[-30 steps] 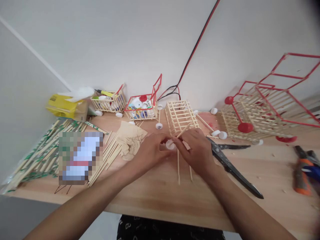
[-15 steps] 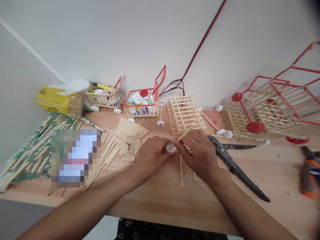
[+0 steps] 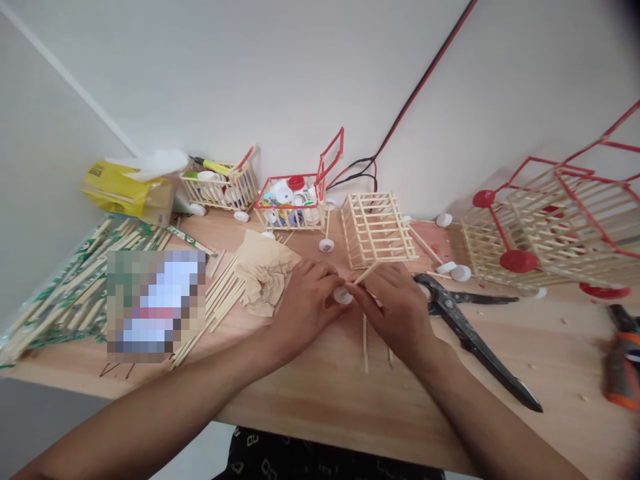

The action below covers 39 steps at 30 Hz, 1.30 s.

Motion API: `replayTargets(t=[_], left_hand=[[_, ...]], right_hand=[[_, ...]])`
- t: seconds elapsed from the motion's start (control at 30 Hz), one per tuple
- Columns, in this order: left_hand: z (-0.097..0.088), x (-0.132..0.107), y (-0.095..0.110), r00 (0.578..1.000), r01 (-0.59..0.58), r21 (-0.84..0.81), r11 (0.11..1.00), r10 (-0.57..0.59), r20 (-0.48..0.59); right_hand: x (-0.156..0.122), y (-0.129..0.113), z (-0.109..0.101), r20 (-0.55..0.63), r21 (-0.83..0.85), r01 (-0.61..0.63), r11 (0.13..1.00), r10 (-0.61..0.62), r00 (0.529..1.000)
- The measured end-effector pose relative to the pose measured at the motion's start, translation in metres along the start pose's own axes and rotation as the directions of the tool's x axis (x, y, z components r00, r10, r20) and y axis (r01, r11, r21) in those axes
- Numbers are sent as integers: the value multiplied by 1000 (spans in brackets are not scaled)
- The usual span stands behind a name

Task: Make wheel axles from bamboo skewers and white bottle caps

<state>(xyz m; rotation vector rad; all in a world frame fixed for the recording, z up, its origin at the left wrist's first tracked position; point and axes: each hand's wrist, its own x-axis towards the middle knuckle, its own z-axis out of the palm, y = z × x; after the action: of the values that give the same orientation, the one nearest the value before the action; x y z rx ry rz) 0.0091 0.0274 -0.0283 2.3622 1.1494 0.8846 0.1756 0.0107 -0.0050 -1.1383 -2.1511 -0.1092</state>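
Note:
Between the thumb and fingers of my left hand [image 3: 305, 303] is a white bottle cap [image 3: 342, 295]. My right hand [image 3: 397, 307] pinches a thin wooden stick [image 3: 369, 271], whose lower end meets the cap; whether the two are joined, I cannot tell. Another stick [image 3: 365, 343] lies on the table, partly hidden beneath my right hand. Just behind my hands stands a small slatted basket [image 3: 377, 227] made of sticks. Close to my right hand rests a pair of black-handled cutters [image 3: 465, 333].
Loose sticks [image 3: 207, 310], a crumpled brown cloth [image 3: 265, 273], a blurred phone [image 3: 160, 307] and bagged chopsticks [image 3: 60, 287] lie left. Along the wall are two small stick carts [image 3: 217, 187] holding caps and other things. Larger red-trimmed carts [image 3: 565, 227] and an orange-handled tool [image 3: 620, 370] are right.
The view has swung slightly left, so things on the table sit further right. Both hands keep nearly the same hold on the cap and the stick.

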Motion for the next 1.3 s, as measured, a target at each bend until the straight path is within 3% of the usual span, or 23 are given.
replayTargets(t=[0.6,1.0,1.3], left_hand=[[4,1,-4,995,101,64,993,-102,10],[-1,0,-3,986,116,96,989,-127,107],[-2,0,-3,989,94,93,991,-104,107]], right_hand=[[-3,3,8,80,63,-51,997,46,996],[-3,5,12,82,81,-68,994,62,995],[-3,2,10,99,84,-94,992,85,991]])
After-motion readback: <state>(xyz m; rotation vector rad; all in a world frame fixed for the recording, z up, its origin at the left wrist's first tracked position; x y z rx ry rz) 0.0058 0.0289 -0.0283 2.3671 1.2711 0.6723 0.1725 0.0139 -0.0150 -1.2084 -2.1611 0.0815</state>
